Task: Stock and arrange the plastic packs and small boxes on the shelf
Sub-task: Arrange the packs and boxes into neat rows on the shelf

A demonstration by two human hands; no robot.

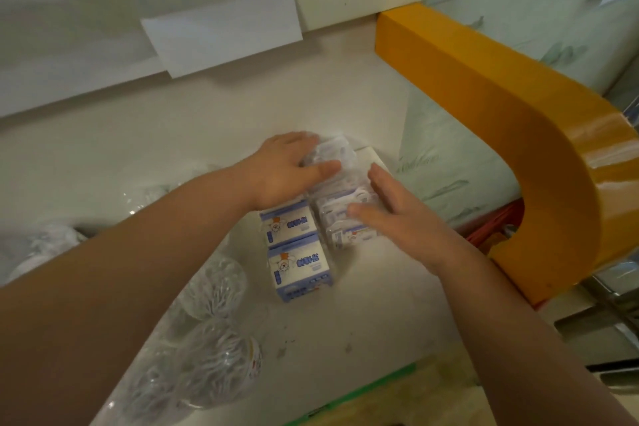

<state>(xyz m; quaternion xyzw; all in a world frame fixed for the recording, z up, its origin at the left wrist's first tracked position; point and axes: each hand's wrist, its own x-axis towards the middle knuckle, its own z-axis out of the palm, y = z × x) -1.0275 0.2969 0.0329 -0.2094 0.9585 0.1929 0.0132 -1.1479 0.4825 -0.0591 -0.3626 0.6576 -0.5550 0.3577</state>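
White shelf board (363,322) at frame centre: my left hand (287,171) grips the rear clear plastic pack (328,156), right hand (390,207) flat-fingered against the pack row (345,218) beside two small boxes (297,249); mid-arranging, next likely seat pack, square row.

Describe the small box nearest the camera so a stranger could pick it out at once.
Start at the big orange curved panel on the right, then drop to the white shelf beside it. Two blue-and-white boxes sit in a column below the left hand. Yours is the nearer box, untouched and fully visible.
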